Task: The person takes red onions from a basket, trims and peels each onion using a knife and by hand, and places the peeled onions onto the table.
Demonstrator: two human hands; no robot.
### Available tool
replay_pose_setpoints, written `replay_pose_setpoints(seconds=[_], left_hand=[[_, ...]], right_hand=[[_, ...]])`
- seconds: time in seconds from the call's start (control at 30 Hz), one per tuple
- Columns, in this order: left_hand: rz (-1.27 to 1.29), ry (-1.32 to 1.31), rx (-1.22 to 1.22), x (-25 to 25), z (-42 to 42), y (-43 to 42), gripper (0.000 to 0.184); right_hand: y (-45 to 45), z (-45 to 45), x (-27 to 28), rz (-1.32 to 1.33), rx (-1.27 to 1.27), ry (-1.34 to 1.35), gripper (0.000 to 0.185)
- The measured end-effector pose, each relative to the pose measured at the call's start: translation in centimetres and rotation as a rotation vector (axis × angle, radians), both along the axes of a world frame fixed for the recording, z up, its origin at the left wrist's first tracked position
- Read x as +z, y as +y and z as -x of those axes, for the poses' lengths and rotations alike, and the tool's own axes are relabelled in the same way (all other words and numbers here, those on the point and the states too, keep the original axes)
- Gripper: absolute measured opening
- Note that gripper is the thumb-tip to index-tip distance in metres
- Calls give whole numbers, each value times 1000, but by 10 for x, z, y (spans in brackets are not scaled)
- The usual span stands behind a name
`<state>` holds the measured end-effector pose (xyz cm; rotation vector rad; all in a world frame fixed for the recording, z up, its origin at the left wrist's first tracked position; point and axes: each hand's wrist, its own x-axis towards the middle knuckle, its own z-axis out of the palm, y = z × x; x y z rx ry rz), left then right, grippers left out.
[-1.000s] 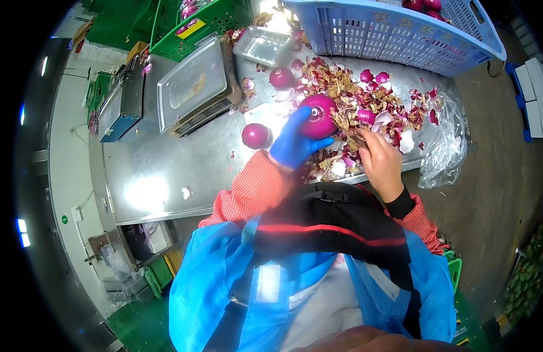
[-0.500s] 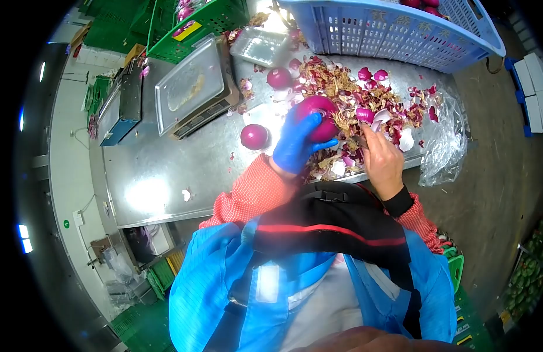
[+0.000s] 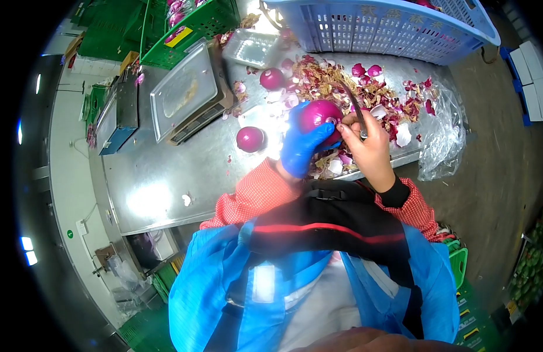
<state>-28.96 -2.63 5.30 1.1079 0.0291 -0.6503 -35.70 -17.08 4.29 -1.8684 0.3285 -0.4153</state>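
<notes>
My left hand (image 3: 304, 145), in a blue glove, is wrapped round a large red onion (image 3: 319, 114) above the metal table. My right hand (image 3: 370, 146) is bare and closed on a knife (image 3: 356, 104), its dark, curved blade pointing up and away from me. The right fingertips are at the onion's right side, close to the gloved thumb. Two more red onions, a nearer one (image 3: 250, 139) and a farther one (image 3: 272, 78), rest on the table left of my hands. Loose onion skins (image 3: 318, 79) are heaped behind and right of the held onion.
A blue plastic basket (image 3: 377, 36) stands at the back right. On the left are a scale (image 3: 192, 97), a clear plastic tray (image 3: 252, 48) and a green crate (image 3: 192, 35). Crumpled clear plastic (image 3: 443, 138) hangs over the table's right edge.
My right hand has risen to the onion from the skins on its right, and the knife blade now points upward. The held onion has turned slightly in my left hand.
</notes>
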Motion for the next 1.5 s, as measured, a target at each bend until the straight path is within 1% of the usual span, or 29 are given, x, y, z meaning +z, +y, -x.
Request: replay_pose_setpoints(seconds=[0.13,0.2,0.33,0.43,0.47,0.57,0.63,0.67,0.77,0.8,0.87,0.93,1.03,1.13,1.23,1.33,1.43,1.5], left_hand=[[-46,-57,-13,-10,-2,1,64],[-49,-6,-24,-4,1,-1,66],[-26,35,-40,-12,0,-3,65],[12,207,-118,-7,-6,2,63],[18,209,-133,-6,-8,5,62],[31,215,-157,-4,-13,11,60],[34,213,-126,-2,-20,11,58],[47,204,-121,-1,-21,13,58],[68,147,-105,2,-23,13,58],[62,103,-93,2,-22,12,57],[18,17,-90,0,-25,13,57],[-55,-67,-115,-7,-34,17,57],[15,168,-50,-7,-30,16,60],[81,186,-80,-6,-26,16,58],[90,168,-134,2,-27,15,57],[127,224,-154,-6,-31,17,58],[40,217,-135,0,-27,15,58],[15,173,-146,5,-25,13,58]], right_hand=[[0,-2,-1,10,2,4,17],[1,-1,3,49,5,11,16],[-1,0,-11,-242,-43,-57,11],[-13,3,-18,-495,-135,-155,11],[-24,6,-24,-466,-155,-60,11],[-39,12,-30,136,-78,132,16],[-33,24,-26,399,-50,95,18],[-32,27,-28,528,-46,-1,18],[-31,33,-32,620,38,232,17],[-30,34,-42,618,80,144,14],[-31,39,-52,-102,216,283,17],[-33,43,-38,-784,328,354,26],[-25,37,-35,-410,198,265,23],[-22,35,-34,-44,151,244,22],[-19,34,-34,-22,122,190,20],[-14,31,-17,386,77,2,24],[-19,32,-10,613,73,-25,32],[-20,33,-6,685,77,-9,35]])
